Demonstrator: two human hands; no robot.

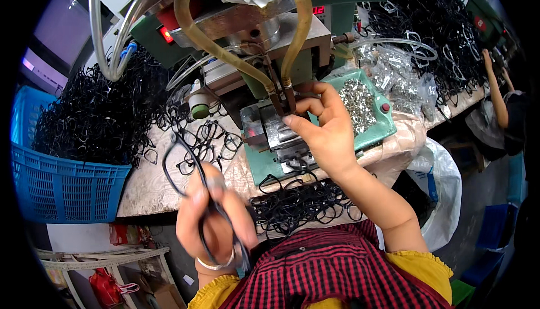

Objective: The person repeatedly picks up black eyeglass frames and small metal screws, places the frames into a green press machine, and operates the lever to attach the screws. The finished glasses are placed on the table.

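My left hand [222, 216], slightly blurred, is closed round a black eyeglass frame [167, 165] held over the table's front edge. One rim of that frame sticks up past my fingers. At the bench machine [315, 44], my right hand [332, 132] reaches in with thumb and forefinger bent together at the metal fixture [278, 132], just under two thin upright electrodes. Whatever those fingertips pinch is too small or hidden to make out. Yellowish hoses [304, 22] loop down to the electrodes. Right of my hand, small shiny metal parts [357, 106] fill a green tray [385, 128].
Heaped black eyeglass frames fill a blue basket [73, 188] at left. Loose frames [211, 143] lie on the table, more [298, 202] along its front edge. Bagged metal parts [396, 73] lie at right, beyond a white sack [447, 185]. Another person's arm [495, 92] shows far right.
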